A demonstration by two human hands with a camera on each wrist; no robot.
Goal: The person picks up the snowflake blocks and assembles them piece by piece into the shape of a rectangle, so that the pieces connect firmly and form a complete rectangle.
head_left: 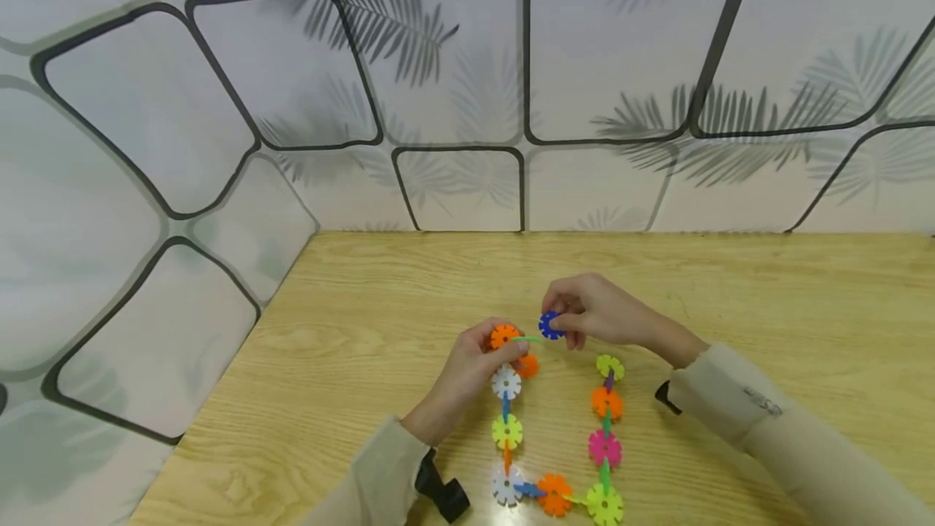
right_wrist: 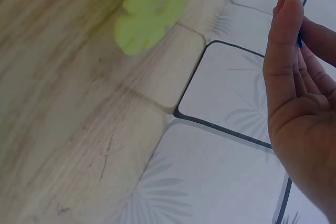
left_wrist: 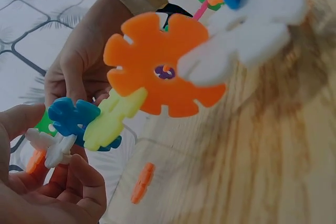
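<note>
My left hand [head_left: 467, 368] grips the upper end of a chain of interlocked notched plastic discs, at an orange disc [head_left: 504, 337] with a light green disc [head_left: 532, 339] slotted edge-on into it. Just to the right, my right hand [head_left: 602, 311] pinches a dark blue notched disc [head_left: 549, 325] between thumb and fingers, beside the green disc's free side. Below the left hand, the chain runs down through a white disc [head_left: 506, 382] and a yellow disc [head_left: 507, 432]. In the right wrist view, the right hand [right_wrist: 299, 87] hides nearly all of the blue disc.
The chain turns at another white disc [head_left: 506, 485] and crosses to a yellow-green disc [head_left: 605, 503]. Its right side climbs past a pink disc [head_left: 605, 448] to a yellow end disc [head_left: 609, 366]. A loose orange disc [left_wrist: 143, 183] lies on the wooden table [head_left: 365, 396]. Patterned cloth [head_left: 460, 185] borders the table.
</note>
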